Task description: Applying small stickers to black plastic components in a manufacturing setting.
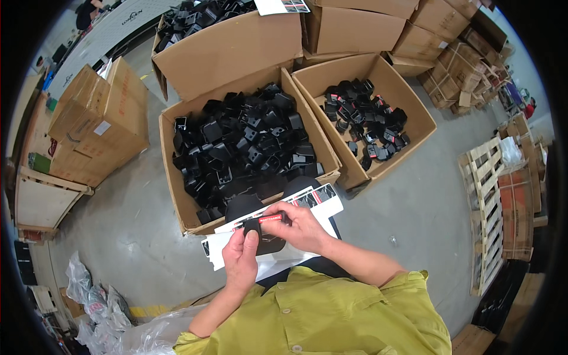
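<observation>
Over my lap, both hands hold a black plastic part (270,244) with a red label strip (270,219) along its upper edge. My left hand (240,260) grips its left end, thumb pressed on the black surface. The fingers of my right hand (303,228) are closed at its right end, by the strip. Beneath the hands, white sheets (328,208) printed with red and black label pictures lie across my lap. Just ahead stands a cardboard box (168,171) heaped with black plastic parts (242,142).
To its right, a second carton (414,139) holds fewer black parts (367,115), some showing red strips. Another filled box (231,50) stands behind. Stacked cartons (355,29) line the back. A wooden pallet (486,207) leans at right; plastic bags (97,302) lie lower left.
</observation>
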Demonstrator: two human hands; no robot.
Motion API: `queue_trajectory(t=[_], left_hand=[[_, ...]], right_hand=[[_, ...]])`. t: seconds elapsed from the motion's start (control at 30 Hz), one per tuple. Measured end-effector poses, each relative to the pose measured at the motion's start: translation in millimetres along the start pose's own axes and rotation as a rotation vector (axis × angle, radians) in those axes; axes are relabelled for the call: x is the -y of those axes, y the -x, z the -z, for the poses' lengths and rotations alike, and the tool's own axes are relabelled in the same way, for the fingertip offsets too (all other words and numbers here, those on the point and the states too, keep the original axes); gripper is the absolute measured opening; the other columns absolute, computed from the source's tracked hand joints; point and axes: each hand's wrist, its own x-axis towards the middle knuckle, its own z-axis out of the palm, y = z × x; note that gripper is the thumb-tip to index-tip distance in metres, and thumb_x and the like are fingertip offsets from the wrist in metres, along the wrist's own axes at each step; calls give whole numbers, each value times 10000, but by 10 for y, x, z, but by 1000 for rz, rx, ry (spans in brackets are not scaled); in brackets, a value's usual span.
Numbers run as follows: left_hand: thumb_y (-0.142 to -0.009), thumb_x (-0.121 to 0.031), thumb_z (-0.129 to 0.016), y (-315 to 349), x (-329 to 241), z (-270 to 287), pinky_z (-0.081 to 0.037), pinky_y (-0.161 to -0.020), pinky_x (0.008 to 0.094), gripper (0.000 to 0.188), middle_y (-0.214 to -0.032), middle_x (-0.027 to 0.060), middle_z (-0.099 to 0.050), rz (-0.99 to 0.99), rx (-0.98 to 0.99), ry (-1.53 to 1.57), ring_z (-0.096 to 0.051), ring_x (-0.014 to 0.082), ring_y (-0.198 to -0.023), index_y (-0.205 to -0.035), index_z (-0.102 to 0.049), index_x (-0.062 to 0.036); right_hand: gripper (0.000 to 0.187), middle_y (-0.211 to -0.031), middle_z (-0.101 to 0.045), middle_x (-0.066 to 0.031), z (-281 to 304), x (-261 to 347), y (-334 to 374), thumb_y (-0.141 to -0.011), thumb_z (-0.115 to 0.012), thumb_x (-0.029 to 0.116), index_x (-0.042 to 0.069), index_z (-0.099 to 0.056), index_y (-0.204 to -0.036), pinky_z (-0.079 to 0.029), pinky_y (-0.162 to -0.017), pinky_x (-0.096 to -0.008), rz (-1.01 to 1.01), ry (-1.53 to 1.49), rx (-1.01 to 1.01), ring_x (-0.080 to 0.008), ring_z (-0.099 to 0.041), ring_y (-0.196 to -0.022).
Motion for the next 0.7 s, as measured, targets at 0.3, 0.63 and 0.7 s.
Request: queue_trajectory(t=[0.3,0.63,0.7], left_hand=[[-863,-161,-488,-420,15,129,-347,-943,314,431,-1254,124,-415,-238,21,-190,-424,198,-1137,-1248,-368,-8],[-702,-121,-678,-260,124,549,-391,-897,374,394,-1201,126,-476,-403,190,-1083,-461,306,-1093,-1060,-524,-63],[-682,-136,-696,-290,143,514,-393,-890,384,407,-1186,117,-484,-450,198,-1113,-444,306,-1108,-1045,-526,-66]], right_hand=[[539,-816,-591,-76,1163,-27,-413,-797,-467,561,61,-557,-975,-478,-647,-313,-204,-287,-876,-182,-589,-704],[231,-800,-580,-41,1068,-289,-125,-765,-639,148,12,-582,-942,-465,-682,-271,90,349,-249,-141,-556,-749],[293,-887,-579,-82,719,-273,-80,-726,-666,169,31,-582,-971,-447,-769,-325,452,835,-67,-233,-543,-867]])
